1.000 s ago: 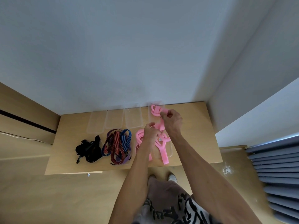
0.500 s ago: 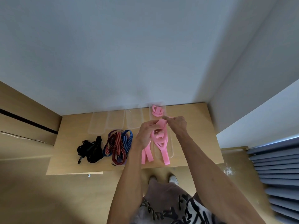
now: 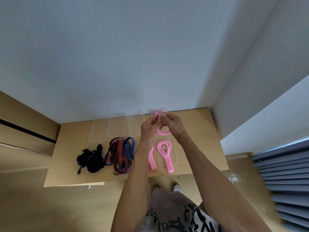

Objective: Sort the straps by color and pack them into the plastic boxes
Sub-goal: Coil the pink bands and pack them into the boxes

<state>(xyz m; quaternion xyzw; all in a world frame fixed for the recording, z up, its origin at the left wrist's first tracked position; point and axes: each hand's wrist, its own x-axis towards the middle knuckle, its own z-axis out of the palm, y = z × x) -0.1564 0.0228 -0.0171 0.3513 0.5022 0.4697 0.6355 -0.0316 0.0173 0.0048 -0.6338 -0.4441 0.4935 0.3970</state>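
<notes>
My left hand [image 3: 149, 127] and my right hand [image 3: 173, 124] meet above the back of the table and together pinch a pink strap [image 3: 163, 132], whose loop hangs below my fingers. A clear plastic box [image 3: 174, 154] near the front holds a coiled pink strap [image 3: 164, 153] whose end sticks out over the rim. Another pink strap [image 3: 153, 160] lies on the table left of that box. A red and blue strap bundle [image 3: 119, 152] and a black strap pile [image 3: 91, 159] lie further left.
Three clear boxes or lids [image 3: 116, 127] stand in a row at the back of the wooden table [image 3: 200, 131], against the white wall. A fourth clear piece [image 3: 159, 111] sits behind my hands. Grey slats [image 3: 284, 181] stand at the right.
Both hands rose and moved toward the back of the table with the pink strap between them. One coiled pink strap now lies in the near box, uncovered by the hands.
</notes>
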